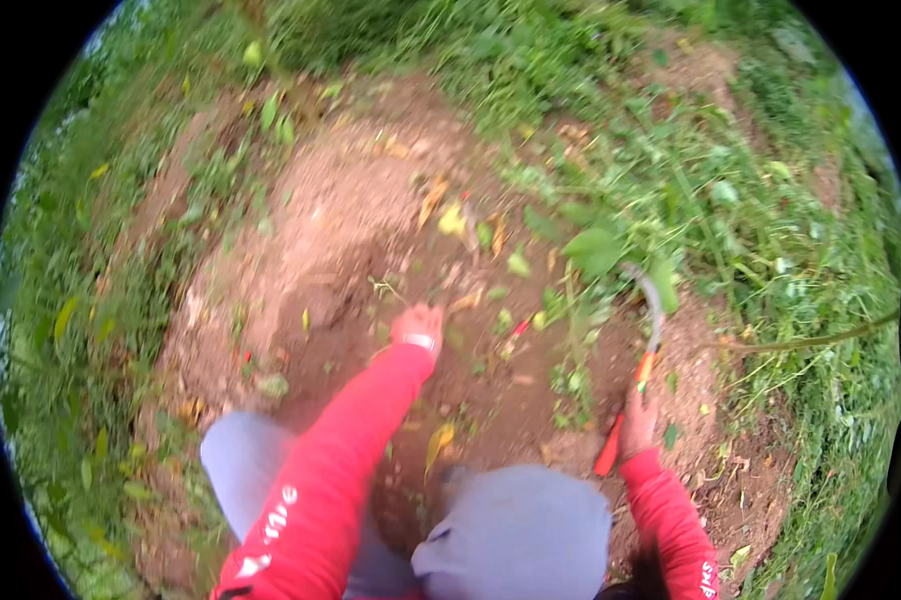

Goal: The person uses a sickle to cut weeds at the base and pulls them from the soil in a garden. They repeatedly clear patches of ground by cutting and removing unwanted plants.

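My left hand [419, 324] reaches down to the bare brown soil [345, 367] in the middle of the view. Its fingers are blurred and partly hidden, so whether they grip anything is unclear. A small green weed sprig [383, 286] shows just beyond the fingertips. On the right, my right hand [638, 424] is closed around the red-orange handle [609, 448] of a sickle. The curved metal blade [654, 304] points away from me and hooks left, its tip beside broad green leaves [594, 252].
A heap of green weeds [720, 217] covers the ground at right. Yellow and brown fallen leaves [450, 220] dot the soil. A thin stem [803, 343] juts in from the right. My bent knees [522, 525] are close below my hands. Low plants [83, 360] grow at left.
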Available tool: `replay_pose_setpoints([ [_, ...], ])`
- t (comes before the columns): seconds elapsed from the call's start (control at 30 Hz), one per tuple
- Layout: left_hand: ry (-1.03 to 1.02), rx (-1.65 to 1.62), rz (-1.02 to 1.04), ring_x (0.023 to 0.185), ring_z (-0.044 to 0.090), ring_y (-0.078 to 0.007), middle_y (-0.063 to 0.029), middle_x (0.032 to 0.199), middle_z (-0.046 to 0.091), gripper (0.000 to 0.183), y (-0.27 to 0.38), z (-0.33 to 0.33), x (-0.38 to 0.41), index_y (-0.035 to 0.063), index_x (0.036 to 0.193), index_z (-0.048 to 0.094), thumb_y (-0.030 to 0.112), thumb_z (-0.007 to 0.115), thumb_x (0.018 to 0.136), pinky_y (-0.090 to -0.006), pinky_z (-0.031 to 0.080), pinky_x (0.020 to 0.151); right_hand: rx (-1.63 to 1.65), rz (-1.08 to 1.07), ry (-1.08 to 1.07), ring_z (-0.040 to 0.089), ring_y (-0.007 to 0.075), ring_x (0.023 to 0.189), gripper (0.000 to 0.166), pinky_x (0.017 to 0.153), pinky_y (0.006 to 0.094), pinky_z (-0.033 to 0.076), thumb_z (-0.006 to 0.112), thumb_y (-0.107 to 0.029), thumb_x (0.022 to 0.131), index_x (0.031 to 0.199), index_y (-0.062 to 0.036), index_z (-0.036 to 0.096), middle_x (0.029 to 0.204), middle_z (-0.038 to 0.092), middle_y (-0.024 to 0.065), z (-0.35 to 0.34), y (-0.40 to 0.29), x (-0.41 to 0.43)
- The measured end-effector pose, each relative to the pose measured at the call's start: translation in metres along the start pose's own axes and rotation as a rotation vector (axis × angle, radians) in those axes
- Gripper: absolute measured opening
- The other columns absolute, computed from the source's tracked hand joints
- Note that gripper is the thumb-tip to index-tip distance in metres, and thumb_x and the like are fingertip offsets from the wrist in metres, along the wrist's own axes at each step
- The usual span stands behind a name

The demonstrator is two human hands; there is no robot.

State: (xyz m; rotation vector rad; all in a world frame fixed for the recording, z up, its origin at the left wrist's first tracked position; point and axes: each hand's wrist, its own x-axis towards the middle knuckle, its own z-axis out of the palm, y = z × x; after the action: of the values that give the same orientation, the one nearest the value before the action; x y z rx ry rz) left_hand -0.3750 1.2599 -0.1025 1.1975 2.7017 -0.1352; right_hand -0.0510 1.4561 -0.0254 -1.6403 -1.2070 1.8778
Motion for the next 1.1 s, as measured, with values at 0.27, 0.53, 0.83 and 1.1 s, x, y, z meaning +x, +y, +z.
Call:
replay_pose_setpoints([
  [0.27, -0.095, -0.782, -0.079, 0.081, 0.059, -0.0312, -0.014, 0.084, 0.063, 0.036, -0.031, 0.007, -0.031, 0.0092, 0.09, 0.064, 0.042, 0.052, 0.082, -0.038, 0.046, 0.073, 0.021, 0.036, -0.003, 0.044, 0.0168, 0.038, 0.021, 0.036, 0.0317, 0.04, 0.053, -0.031, 0.087, 0.092, -0.0124, 0.044, 0.056, 0.046, 0.0026, 0.004, -0.012, -0.007],
  [0.53, 0.078, -0.839, -0.537, 0.09, 0.059, -0.0368, -0.0193, 0.092, 0.063, 0.045, -0.011, -0.038, -0.066, 0.0114, 0.101, 0.063, 0.05, 0.048, 0.083, -0.0433, 0.045, 0.08, 0.114, 0.035, -0.05, 0.043, 0.0164, 0.038, 0.02, 0.034, 0.0315, 0.038, 0.051, -0.033, 0.088, 0.089, -0.0152, 0.041, 0.056, 0.042, 0.0025, 0.0, -0.009, -0.009],
  [0.83, 0.501, -0.931, -0.371, 0.069, 0.063, -0.0249, -0.0118, 0.079, 0.064, 0.025, 0.014, -0.135, -0.041, 0.0143, 0.1, 0.065, 0.029, 0.056, 0.081, -0.0346, 0.049, 0.063, 0.071, 0.006, -0.052, 0.041, 0.0151, 0.036, 0.021, 0.031, 0.03, 0.035, 0.051, -0.034, 0.089, 0.087, -0.0148, 0.041, 0.053, 0.041, 0.001, -0.003, 0.007, 0.004],
  [1.1, 0.046, -0.329, 0.523, 0.133, 0.017, -0.038, -0.02, 0.144, 0.018, 0.093, 0.123, -0.333, -0.003, 0.012, 0.142, 0.01, 0.039, 0.066, 0.073, -0.0617, 0.012, 0.104, -0.043, -0.087, 0.055, 0.037, 0.0127, 0.04, 0.03, 0.034, 0.0266, 0.032, 0.053, -0.04, 0.087, 0.088, -0.0103, 0.046, 0.057, 0.039, 0.0005, 0.018, -0.001, -0.012],
])
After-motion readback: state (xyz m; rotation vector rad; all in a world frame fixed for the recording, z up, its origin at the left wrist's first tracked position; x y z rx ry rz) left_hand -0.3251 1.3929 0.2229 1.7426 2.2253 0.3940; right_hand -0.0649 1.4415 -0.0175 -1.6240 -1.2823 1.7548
